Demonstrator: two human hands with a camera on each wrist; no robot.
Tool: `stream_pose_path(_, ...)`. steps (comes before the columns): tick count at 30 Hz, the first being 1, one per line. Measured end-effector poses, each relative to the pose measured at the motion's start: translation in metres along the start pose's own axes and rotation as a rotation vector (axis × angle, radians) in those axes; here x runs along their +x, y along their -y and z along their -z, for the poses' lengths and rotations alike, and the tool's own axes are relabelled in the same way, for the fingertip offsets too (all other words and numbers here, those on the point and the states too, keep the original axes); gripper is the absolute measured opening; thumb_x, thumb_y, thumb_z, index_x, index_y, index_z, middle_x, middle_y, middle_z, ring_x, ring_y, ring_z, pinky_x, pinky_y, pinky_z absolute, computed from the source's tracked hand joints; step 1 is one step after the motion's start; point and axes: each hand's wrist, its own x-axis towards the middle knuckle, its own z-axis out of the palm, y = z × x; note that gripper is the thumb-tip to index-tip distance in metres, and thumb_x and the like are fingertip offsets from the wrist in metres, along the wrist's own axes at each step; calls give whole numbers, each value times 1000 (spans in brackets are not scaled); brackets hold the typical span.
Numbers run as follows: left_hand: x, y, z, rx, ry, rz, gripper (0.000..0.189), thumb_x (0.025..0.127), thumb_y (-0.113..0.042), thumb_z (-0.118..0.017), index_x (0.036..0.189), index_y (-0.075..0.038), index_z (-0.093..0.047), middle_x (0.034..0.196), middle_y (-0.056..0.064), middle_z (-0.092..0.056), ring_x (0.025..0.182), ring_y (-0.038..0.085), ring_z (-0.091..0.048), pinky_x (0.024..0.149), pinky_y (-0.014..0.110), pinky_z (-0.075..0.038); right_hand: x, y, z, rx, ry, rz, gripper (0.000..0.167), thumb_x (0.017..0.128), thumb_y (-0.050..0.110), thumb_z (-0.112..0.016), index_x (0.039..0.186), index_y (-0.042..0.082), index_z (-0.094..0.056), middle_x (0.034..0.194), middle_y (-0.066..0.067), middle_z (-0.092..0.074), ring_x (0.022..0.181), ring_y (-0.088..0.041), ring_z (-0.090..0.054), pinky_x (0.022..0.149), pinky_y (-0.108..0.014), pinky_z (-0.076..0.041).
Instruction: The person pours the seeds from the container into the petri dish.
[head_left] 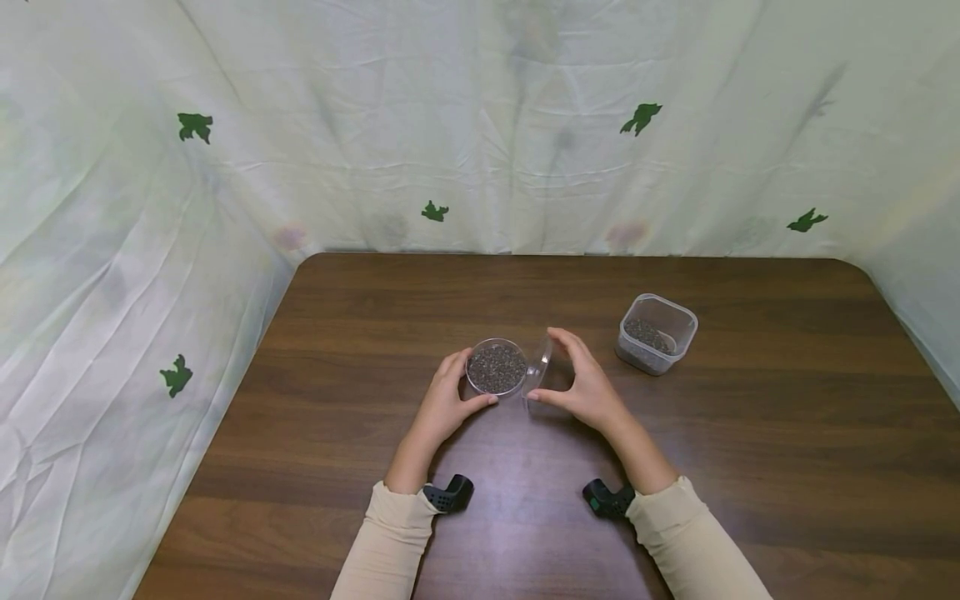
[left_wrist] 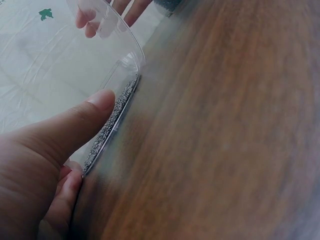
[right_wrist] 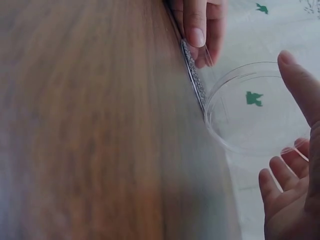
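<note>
A clear round petri dish (head_left: 497, 367) filled with dark grey granules lies on the table. Around its left side my left hand (head_left: 447, 402) grips the wall, thumb at the near edge and fingers at the far edge. The transparent dish lid (head_left: 537, 372) stands tilted on edge at the dish's right side. My right hand (head_left: 588, 390) holds that lid by its rim between thumb and fingers. In the right wrist view, the lid (right_wrist: 250, 112) is see-through, its lower edge right by the granule-filled dish (right_wrist: 194, 75).
A square clear plastic tub (head_left: 657, 333) with more dark granules and a pale piece inside stands to the right, beyond my right hand. The brown wooden table (head_left: 375, 308) ends at a pale cloth backdrop (head_left: 495, 125) with green bird-shaped patches. Both wrists carry black camera bands.
</note>
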Motion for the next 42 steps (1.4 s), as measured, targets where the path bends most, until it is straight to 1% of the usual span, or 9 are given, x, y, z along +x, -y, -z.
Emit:
stream_pose_path(6,0,0,0,5,1,0,82,67,-27,-79,132,4,-38,128,21,-41,119,32,-38,99,43,-30,1,-5,-4,34,23,-27,97,61,27,-83,138,5,-28,138,-10,-30,124,-24,-32,100,-38,-30)
stream_pose_path(11,0,1,0,9,2,5,83,67,-28,-79,132,3,-38,128,21,-41,119,32,-38,99,43,-30,2,-8,-7,103,27,-47,101,60,24,-84,139,4,-24,140,-12,-27,124,-28,-33,99,-37,-31)
stream_pose_path(14,1,1,0,11,2,5,83,67,-28,-79,132,3,-38,128,21,-41,119,33,-38,99,43,-30,3,-10,-9,133,32,-51,103,60,23,-84,140,3,-21,141,-14,-25,125,-30,-32,100,-38,-30)
stream_pose_path(21,0,0,0,13,4,3,83,67,-28,-79,132,4,-38,128,21,-41,118,33,-39,99,43,-30,5,-12,-14,169,56,-70,107,60,19,-84,142,6,-15,142,-19,-23,126,-29,-30,101,-38,-28)
stream_pose_path(24,0,-1,0,11,3,3,83,67,-28,-79,132,4,-38,128,21,-41,118,32,-39,99,43,-30,6,-6,-13,177,69,-77,108,61,15,-83,142,6,-13,141,-22,-23,126,-31,-30,101,-39,-27)
stream_pose_path(30,0,0,0,7,2,0,83,67,-27,-79,132,4,-38,128,21,-42,118,32,-39,99,43,-30,6,20,-7,181,98,-85,106,63,3,-80,142,1,-9,139,-29,-21,124,-39,-30,100,-46,-27)
stream_pose_path(33,0,0,0,3,1,2,83,67,-27,-79,132,4,-38,128,21,-41,119,32,-38,99,42,-30,6,26,-6,150,106,-102,106,64,4,-80,143,2,-9,138,-28,-23,121,-39,-34,100,-45,-28)
stream_pose_path(40,1,1,-1,-8,0,-1,83,67,-27,-79,132,4,-38,128,21,-41,118,32,-39,99,42,-30,9,-10,-21,140,86,-85,110,62,18,-83,144,7,-10,139,-19,-24,117,-31,-43,98,-38,-33)
stream_pose_path(42,1,1,-1,-12,0,-1,83,67,-27,-79,132,4,-38,128,21,-41,118,32,-39,99,42,-30,10,-11,-22,138,81,-75,109,62,17,-83,144,5,-11,140,-18,-23,116,-29,-45,97,-37,-34)
